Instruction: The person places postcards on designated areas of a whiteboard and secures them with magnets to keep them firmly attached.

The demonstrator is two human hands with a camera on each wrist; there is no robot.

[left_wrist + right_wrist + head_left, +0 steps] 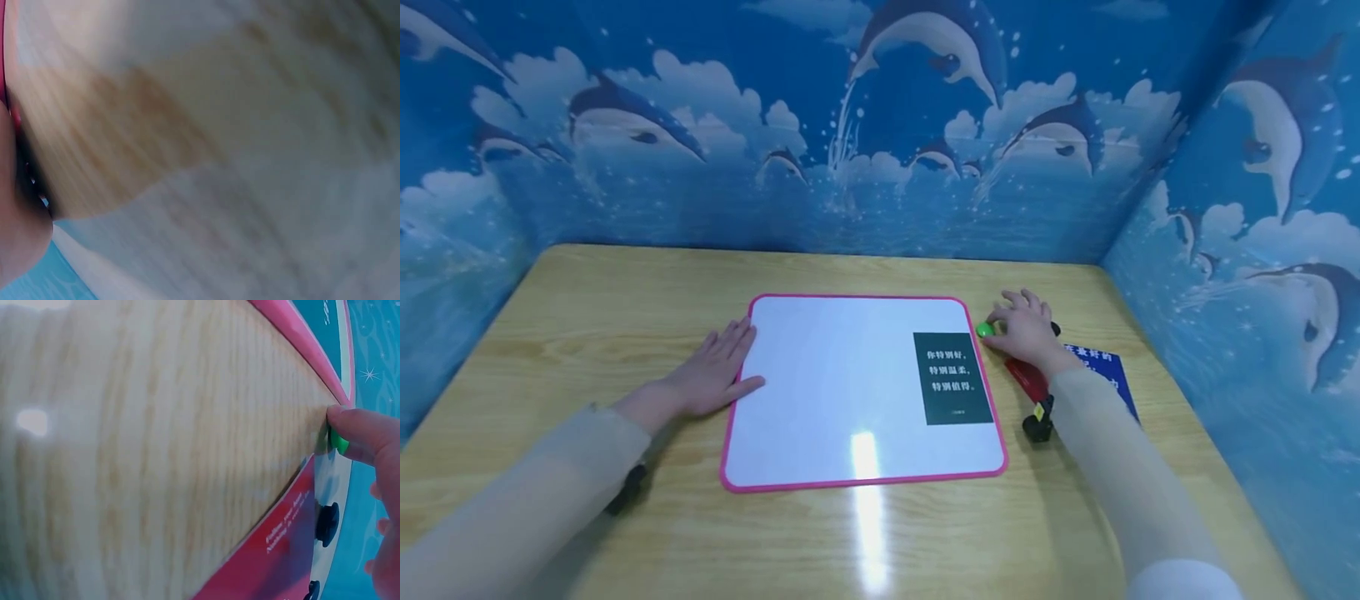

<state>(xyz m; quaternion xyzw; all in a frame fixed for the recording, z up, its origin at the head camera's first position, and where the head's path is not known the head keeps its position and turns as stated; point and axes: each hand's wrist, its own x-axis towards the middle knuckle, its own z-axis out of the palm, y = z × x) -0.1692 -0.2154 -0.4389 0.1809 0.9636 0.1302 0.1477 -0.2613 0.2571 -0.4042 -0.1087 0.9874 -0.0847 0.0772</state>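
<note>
A whiteboard (835, 375) with a pink rim lies flat on the table. My left hand (717, 377) rests over its left edge, fingers straight and thumb on the white surface. On the board's right side is a dark green card (957, 400) printed with white characters. Just beyond the right rim, my right hand (1026, 332) pinches a small round green magnet (985, 330) between thumb and finger. In the right wrist view, the green magnet (339, 442) shows below the thumb, close to the pink rim (300, 337). The left wrist view is mostly blurred sleeve and table.
Under the right forearm lie a red card (1027, 379) and a blue card (1108, 371), both partly hidden. Black round magnets (327, 525) sit beside the red card in the right wrist view. A dolphin-printed wall covering (880, 200) borders the table's back and right.
</note>
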